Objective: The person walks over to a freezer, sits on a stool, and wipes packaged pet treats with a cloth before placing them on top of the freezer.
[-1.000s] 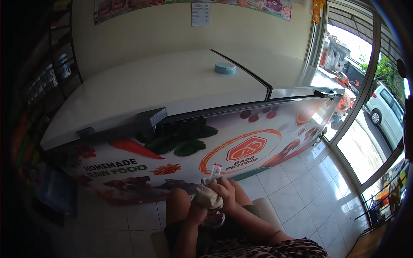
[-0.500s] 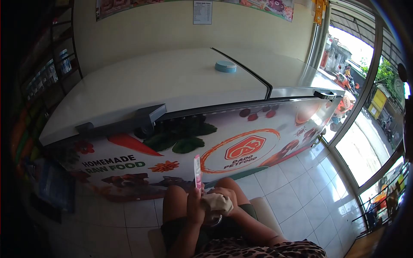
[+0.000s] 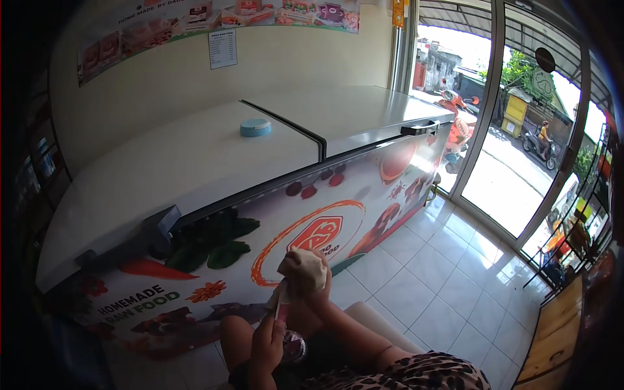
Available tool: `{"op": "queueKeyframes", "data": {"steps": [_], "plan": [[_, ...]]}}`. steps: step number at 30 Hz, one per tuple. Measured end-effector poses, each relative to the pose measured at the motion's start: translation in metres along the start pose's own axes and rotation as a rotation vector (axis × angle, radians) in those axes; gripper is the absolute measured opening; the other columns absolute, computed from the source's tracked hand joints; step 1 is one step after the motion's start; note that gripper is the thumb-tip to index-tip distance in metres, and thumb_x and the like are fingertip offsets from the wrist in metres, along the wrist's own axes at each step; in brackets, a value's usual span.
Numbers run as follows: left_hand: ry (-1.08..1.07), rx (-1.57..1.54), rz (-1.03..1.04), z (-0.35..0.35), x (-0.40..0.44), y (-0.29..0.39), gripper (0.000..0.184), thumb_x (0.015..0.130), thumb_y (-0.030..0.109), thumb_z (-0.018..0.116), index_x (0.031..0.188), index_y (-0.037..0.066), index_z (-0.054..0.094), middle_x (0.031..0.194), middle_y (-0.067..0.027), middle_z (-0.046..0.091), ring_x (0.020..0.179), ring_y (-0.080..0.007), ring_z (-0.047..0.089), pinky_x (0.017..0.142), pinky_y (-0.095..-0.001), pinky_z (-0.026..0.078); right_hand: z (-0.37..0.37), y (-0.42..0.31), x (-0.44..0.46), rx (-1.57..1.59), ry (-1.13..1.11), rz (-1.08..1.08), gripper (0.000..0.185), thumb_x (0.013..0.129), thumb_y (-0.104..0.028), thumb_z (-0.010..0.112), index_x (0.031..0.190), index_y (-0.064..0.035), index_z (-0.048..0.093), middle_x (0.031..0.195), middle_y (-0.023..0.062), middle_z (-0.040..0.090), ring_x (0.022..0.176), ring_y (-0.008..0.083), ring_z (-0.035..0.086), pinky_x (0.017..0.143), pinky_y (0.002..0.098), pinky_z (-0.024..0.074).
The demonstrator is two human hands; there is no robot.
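My left hand (image 3: 268, 344) is closed on a thin pink-and-white strip (image 3: 282, 307), held upright over my lap. My right hand (image 3: 318, 289), raised just above and to the right, is wrapped round a beige cloth (image 3: 307, 272); part of the cloth hangs toward the strip. Below the hands, a round clear container (image 3: 294, 346) with dark contents rests at my lap, partly hidden by my left hand.
A long white chest freezer (image 3: 175, 156) with printed sides stands ahead, a round light-blue box (image 3: 255, 127) on its lid. Glass doors (image 3: 513, 143) are at the right, beside a wooden cabinet (image 3: 552, 331). Outside, a person rides a scooter (image 3: 541, 151).
The view has turned right. My right hand has lifted the cloth up and forward, away from my lap. My left hand keeps the strip, now lower. Outside, the van is gone and a scooter appears.
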State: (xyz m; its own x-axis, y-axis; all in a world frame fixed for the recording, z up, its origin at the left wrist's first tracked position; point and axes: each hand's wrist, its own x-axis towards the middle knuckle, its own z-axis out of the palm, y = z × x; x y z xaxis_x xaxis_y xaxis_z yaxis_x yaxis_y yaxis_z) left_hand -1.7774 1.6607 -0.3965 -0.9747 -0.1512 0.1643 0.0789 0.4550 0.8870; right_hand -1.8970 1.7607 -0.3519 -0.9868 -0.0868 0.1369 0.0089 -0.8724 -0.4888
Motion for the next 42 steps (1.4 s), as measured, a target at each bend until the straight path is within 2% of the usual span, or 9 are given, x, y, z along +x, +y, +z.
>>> {"op": "queueKeyframes", "data": {"steps": [4, 10, 11, 25, 28, 34, 36, 38, 42], "plan": [[0.262, 0.158, 0.057, 0.001, 0.003, 0.033, 0.024, 0.091, 0.022, 0.041, 0.100, 0.001, 0.049, 0.087, -0.0092, 0.055, 0.072, -0.0213, 0.056, 0.064, -0.0312, 0.043, 0.000, -0.017, 0.019, -1.071, -0.528, -0.658, 0.018, 0.074, -0.006, 0.057, 0.093, -0.0030, 0.058, 0.090, 0.0072, 0.053, 0.082, 0.0188, 0.055, 0.070, 0.0279, 0.0435], [0.497, -0.778, -0.179, 0.006, 0.014, 0.032, 0.041, 0.092, 0.030, 0.031, 0.116, 0.000, 0.046, 0.105, -0.0129, 0.052, 0.097, -0.0189, 0.051, 0.080, -0.0304, 0.041, -0.053, 0.040, 0.005, -0.809, -0.743, -0.406, 0.038, 0.075, -0.009, 0.063, 0.111, -0.0078, 0.051, 0.103, 0.0088, 0.054, 0.099, 0.0195, 0.053, 0.085, 0.0304, 0.0419], [0.513, -0.754, -0.145, 0.008, 0.012, 0.029, 0.042, 0.091, 0.032, 0.032, 0.117, 0.001, 0.044, 0.103, -0.0119, 0.051, 0.094, -0.0182, 0.050, 0.078, -0.0298, 0.040, -0.044, 0.029, -0.003, -0.651, -0.684, -0.012, 0.044, 0.071, -0.011, 0.066, 0.112, -0.0078, 0.050, 0.105, 0.0094, 0.052, 0.100, 0.0213, 0.051, 0.086, 0.0317, 0.0405], [0.696, -1.149, 0.186, -0.029, 0.022, -0.025, 0.068, 0.085, 0.052, 0.043, 0.133, 0.007, 0.024, 0.080, 0.0013, 0.038, 0.066, -0.0085, 0.036, 0.059, -0.0227, 0.035, -0.056, 0.068, -0.074, -0.781, -0.856, -0.053, 0.049, 0.060, -0.018, 0.073, 0.101, -0.0066, 0.051, 0.094, 0.0118, 0.053, 0.088, 0.0312, 0.052, 0.078, 0.0364, 0.0404], [0.829, -0.975, 0.158, -0.041, 0.021, -0.002, 0.068, 0.085, 0.052, 0.044, 0.133, 0.007, 0.026, 0.080, 0.0022, 0.037, 0.066, -0.0075, 0.035, 0.059, -0.0226, 0.034, -0.063, 0.051, -0.066, -0.922, -1.087, 0.078, 0.045, 0.055, -0.019, 0.080, 0.091, -0.0072, 0.056, 0.093, 0.0092, 0.057, 0.083, 0.0236, 0.059, 0.073, 0.0321, 0.0459], [0.636, -0.360, -0.012, 0.036, 0.012, -0.006, 0.045, 0.092, 0.036, 0.038, 0.123, 0.003, 0.038, 0.094, -0.0079, 0.050, 0.091, -0.0184, 0.050, 0.082, -0.0288, 0.038, -0.026, 0.040, -0.022, -0.949, -0.831, -0.800, 0.044, 0.056, -0.014, 0.077, 0.092, -0.0045, 0.055, 0.081, 0.0092, 0.051, 0.076, 0.0267, 0.055, 0.068, 0.0349, 0.0444], [0.029, -0.442, 0.017, 0.005, 0.007, 0.002, 0.037, 0.093, 0.027, 0.038, 0.118, 0.001, 0.041, 0.104, -0.0152, 0.052, 0.104, -0.0264, 0.049, 0.092, -0.0298, 0.034, 0.014, 0.018, -0.012, -1.002, -0.506, -0.888, 0.040, 0.059, -0.010, 0.073, 0.095, -0.0058, 0.056, 0.082, 0.0073, 0.051, 0.072, 0.0245, 0.052, 0.066, 0.0357, 0.0429], [0.029, -0.356, 0.034, 0.004, 0.004, -0.002, 0.033, 0.094, 0.023, 0.035, 0.114, -0.001, 0.045, 0.104, -0.0182, 0.052, 0.103, -0.0290, 0.049, 0.091, -0.0296, 0.034, 0.026, 0.009, 0.000, -1.187, -0.376, -1.184, 0.038, 0.061, -0.009, 0.070, 0.096, -0.0071, 0.056, 0.082, 0.0063, 0.050, 0.073, 0.0231, 0.051, 0.067, 0.0348, 0.0419], [0.397, -0.207, 0.033, 0.015, 0.001, -0.022, 0.034, 0.094, 0.025, 0.034, 0.111, -0.001, 0.046, 0.098, -0.0171, 0.053, 0.092, -0.0299, 0.051, 0.081, -0.0318, 0.038, -0.003, 0.054, -0.025, -0.907, -0.761, -0.761, 0.022, 0.069, -0.015, 0.064, 0.089, -0.0070, 0.059, 0.080, 0.0102, 0.051, 0.069, 0.0234, 0.053, 0.064, 0.0326, 0.0431]]}}
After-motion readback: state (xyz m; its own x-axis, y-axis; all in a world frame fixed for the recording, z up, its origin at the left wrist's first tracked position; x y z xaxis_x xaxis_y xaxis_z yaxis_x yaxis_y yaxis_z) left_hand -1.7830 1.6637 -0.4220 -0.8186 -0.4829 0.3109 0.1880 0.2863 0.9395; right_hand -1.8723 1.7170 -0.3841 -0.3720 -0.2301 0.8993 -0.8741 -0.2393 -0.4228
